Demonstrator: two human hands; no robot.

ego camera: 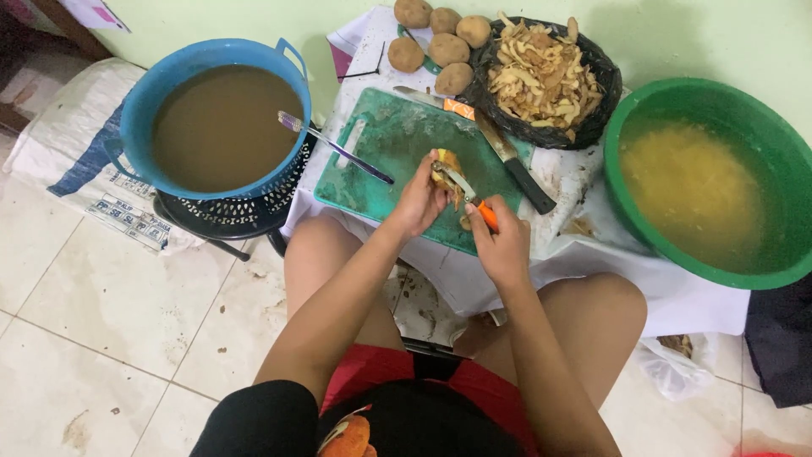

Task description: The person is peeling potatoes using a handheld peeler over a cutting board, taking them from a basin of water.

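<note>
Gripping a half-peeled potato [446, 166] over the green cutting board's [397, 144] near edge, the left hand [419, 203] steadies it; the right hand [501, 241] clasps an orange-handled peeler [468, 193] against it. A printed white sack [76, 144] lies under the blue basin [216, 114].

blue tub [135, 127] of brown water, spoon [334, 145] on its rim | green bowl [719, 97] of yellow water | black bag [592, 127] full of peels | six brown potatoes [448, 49] | knife [507, 156] on green board [389, 144] | white cloth [677, 296] on table
</note>
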